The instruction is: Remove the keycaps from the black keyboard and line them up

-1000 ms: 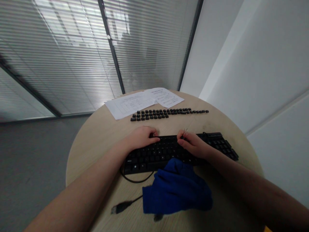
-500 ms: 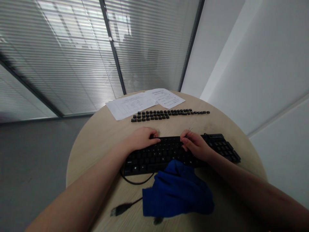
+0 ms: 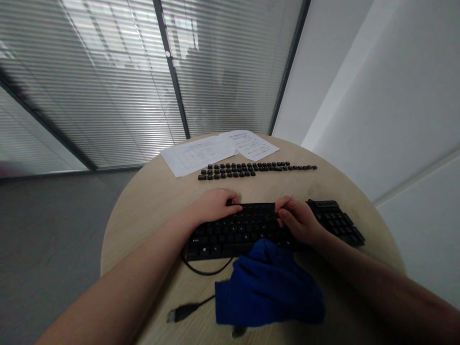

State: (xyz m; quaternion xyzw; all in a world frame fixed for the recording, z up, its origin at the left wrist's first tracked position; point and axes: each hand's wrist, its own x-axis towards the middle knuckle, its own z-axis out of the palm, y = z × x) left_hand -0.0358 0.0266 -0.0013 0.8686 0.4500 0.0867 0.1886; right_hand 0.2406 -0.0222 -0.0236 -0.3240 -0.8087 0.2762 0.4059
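Note:
A black keyboard [image 3: 230, 236] lies flat on the round table. My left hand [image 3: 219, 205] grips its far edge near the left end, thumb on top and fingers curled behind. Above the right part of the letter keys, my right hand [image 3: 296, 219] is closed in a pinch on a thin wire tool [image 3: 290, 199], whose fine ends stick up past the fingers; the rest of it is hidden. Loose black keycaps [image 3: 235, 168] are laid out in rows beyond the keyboard. A crumpled blue cloth [image 3: 269, 292] lies at the near side, covering part of the keyboard's front edge.
The keyboard's cable ends in a USB plug [image 3: 179, 313] left of the cloth. A dark bristly end [image 3: 239, 331] pokes out beneath the cloth. Printed papers [image 3: 201, 155] lie at the far side of the pale wooden table [image 3: 143, 211]. Blinds and white walls stand behind.
The view has shifted slightly. My right hand has moved a little to the right over the keys, still pinching the wire tool. My left hand stays on the keyboard's edge.

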